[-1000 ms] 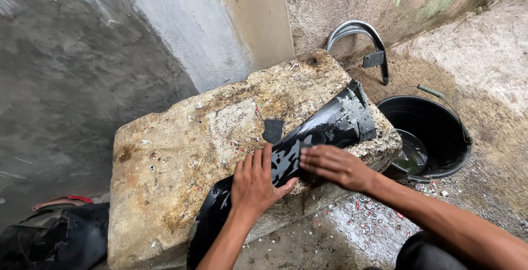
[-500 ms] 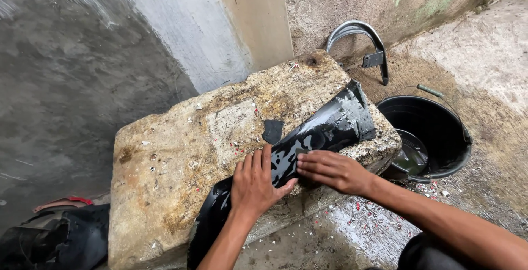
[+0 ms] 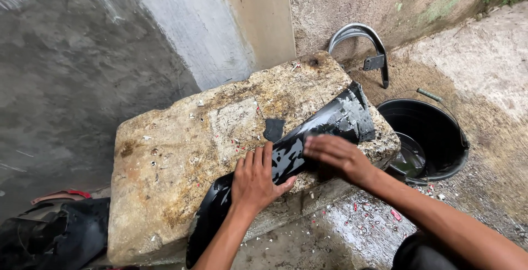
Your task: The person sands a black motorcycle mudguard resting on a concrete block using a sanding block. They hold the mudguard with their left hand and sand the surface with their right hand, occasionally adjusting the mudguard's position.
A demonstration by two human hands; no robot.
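A long curved black panel [image 3: 335, 120], wet and streaked grey, lies slanted across the near right edge of a big rough stone block [image 3: 181, 154]. My left hand [image 3: 257, 179] presses flat on the panel's middle, fingers spread. Just to its right, my right hand [image 3: 335, 155] lies palm down on the panel, slightly blurred, and I cannot tell whether it holds anything under the palm. A small dark scrap [image 3: 273, 129] sits on the stone just beyond my left fingers.
A black bucket [image 3: 440, 132] with some water stands on the ground to the right of the stone. A curved grey metal piece [image 3: 360, 36] leans against the dirt wall behind. Dark parts [image 3: 55, 234] lie at the lower left. Wet concrete wall rises behind.
My right hand has slid a little to the left and down along the panel, toward my left hand. The left hand and the panel stay in place.
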